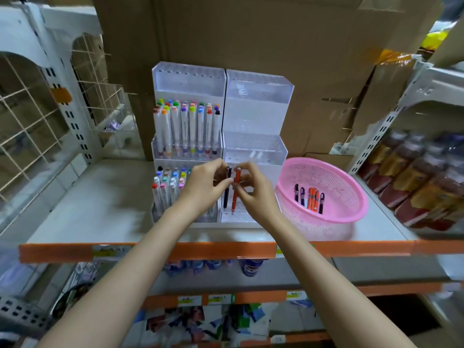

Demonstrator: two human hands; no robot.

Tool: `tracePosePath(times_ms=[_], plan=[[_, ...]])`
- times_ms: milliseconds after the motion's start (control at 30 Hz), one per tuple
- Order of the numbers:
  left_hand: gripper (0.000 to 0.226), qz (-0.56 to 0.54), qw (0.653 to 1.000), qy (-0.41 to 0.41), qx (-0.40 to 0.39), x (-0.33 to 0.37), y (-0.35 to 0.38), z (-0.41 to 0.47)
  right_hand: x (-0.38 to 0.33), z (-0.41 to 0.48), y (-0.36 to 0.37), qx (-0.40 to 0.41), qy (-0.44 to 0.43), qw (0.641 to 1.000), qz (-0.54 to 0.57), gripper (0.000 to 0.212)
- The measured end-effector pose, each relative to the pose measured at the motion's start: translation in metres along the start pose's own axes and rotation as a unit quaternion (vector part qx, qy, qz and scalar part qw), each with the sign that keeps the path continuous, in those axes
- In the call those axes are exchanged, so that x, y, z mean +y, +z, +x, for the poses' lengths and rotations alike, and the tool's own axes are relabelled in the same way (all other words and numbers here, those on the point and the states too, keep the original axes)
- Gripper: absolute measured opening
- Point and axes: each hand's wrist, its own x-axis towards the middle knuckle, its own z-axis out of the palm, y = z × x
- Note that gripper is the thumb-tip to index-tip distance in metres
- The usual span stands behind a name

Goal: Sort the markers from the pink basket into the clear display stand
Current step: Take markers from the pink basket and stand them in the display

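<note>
The clear display stand stands on the shelf in two tiered columns. Its left column holds several white markers with coloured caps. My left hand pinches a black marker upright over the lowest tier of the right column. Beside it, my right hand pinches an orange marker, also upright, its lower end at that tier. The pink basket sits to the right on the shelf and holds several orange and dark markers.
The white shelf has an orange front edge. Cardboard boxes rise behind the stand. A wire rack is at the left, and packaged goods fill the shelving at the right.
</note>
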Motion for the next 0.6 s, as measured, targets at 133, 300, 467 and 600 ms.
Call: tracePosePath(times_ms=[133, 300, 467, 600], plan=[[0.018, 0.023, 1.0, 0.018, -0.002, 0.002, -0.001, 0.0, 0.002, -0.008, 0.005, 0.017, 0.002, 1.0, 0.0, 0.022], [0.024, 0.045, 0.998, 0.032, -0.025, 0.002, 0.001, -0.002, 0.003, -0.011, 0.006, 0.025, 0.007, 1.0, 0.003, 0.023], [0.027, 0.077, 0.996, 0.041, -0.031, 0.002, 0.005, -0.006, 0.012, -0.012, 0.005, 0.032, 0.011, 0.999, 0.01, 0.022], [0.033, 0.096, 0.994, 0.045, -0.038, 0.0, 0.009, -0.009, 0.017, -0.012, 0.005, 0.03, 0.011, 0.999, 0.017, 0.022]])
